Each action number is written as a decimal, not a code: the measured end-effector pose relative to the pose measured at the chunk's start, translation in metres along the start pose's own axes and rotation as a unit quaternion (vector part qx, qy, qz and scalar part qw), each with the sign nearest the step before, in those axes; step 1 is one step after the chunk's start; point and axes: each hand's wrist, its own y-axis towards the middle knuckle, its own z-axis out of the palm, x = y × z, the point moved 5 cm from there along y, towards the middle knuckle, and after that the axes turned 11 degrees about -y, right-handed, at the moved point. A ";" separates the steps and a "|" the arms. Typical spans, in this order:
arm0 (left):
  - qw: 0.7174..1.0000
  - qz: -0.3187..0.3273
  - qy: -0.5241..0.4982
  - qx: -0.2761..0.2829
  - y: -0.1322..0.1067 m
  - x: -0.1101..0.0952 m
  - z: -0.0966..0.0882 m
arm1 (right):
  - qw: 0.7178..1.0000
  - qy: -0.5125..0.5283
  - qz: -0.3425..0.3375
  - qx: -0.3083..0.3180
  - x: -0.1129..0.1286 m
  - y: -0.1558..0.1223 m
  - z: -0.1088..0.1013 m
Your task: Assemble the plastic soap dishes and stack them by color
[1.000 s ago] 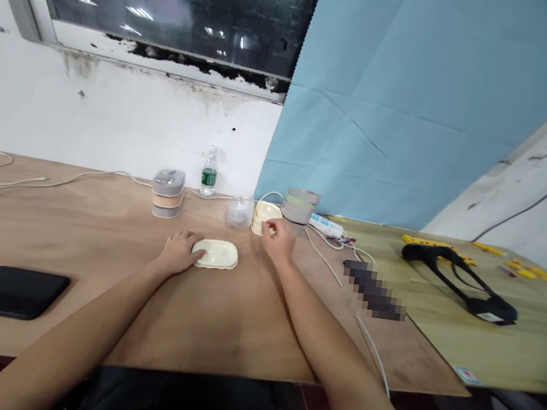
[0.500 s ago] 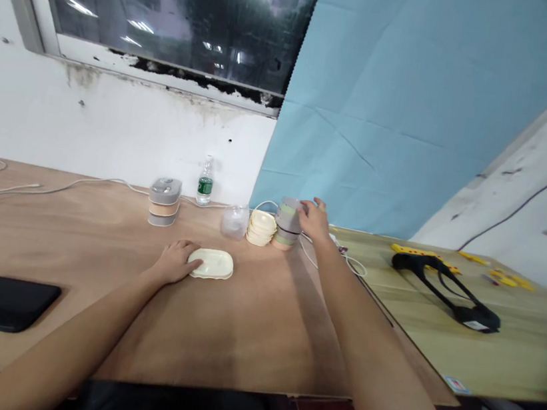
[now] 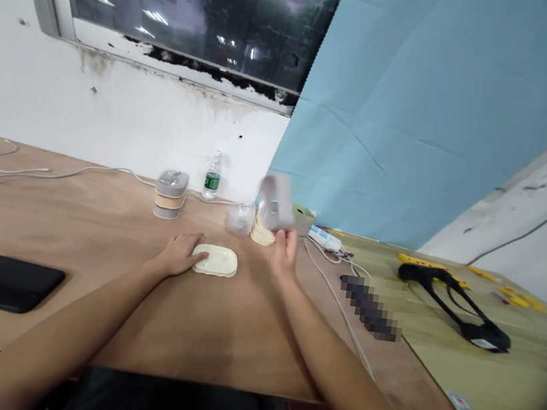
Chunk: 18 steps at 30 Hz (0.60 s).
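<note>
My left hand (image 3: pixel 177 255) lies on the wooden table (image 3: pixel 95 255), fingers resting against the left end of a cream oval lid (image 3: pixel 215 260). My right hand (image 3: pixel 284 251) is raised above the table and holds a grey container (image 3: pixel 276 203), which is tilted and smeared by motion. Behind it sit a stack of cream lids (image 3: pixel 262 233), a green and grey container (image 3: pixel 302 218) and a clear plastic cup (image 3: pixel 240 218).
A stack of grey and peach containers (image 3: pixel 170 193) and a water bottle (image 3: pixel 213 175) stand near the wall. A black pad (image 3: pixel 1 281) lies at the left. White cables (image 3: pixel 338 287), a power strip (image 3: pixel 324 238) and a black strap (image 3: pixel 457 300) are on the right.
My right hand went to the stack of containers at the back, took the grey one off the top and brought it up and left. My left hand stayed by the cream lid.
</note>
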 end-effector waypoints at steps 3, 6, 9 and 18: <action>0.996 0.045 -0.036 -0.067 -0.002 -0.007 -0.014 | 0.993 0.079 0.022 0.086 0.024 -0.048 0.030; 0.985 0.130 -0.066 -0.091 -0.008 -0.021 -0.025 | 0.986 0.108 0.034 0.126 0.033 -0.061 0.042; 0.979 0.162 -0.095 -0.073 -0.014 -0.031 -0.027 | 0.986 0.119 0.088 0.078 0.022 -0.053 0.040; 0.977 0.184 -0.108 -0.007 -0.016 -0.041 -0.017 | 0.925 0.257 0.249 0.124 -0.006 -0.057 0.059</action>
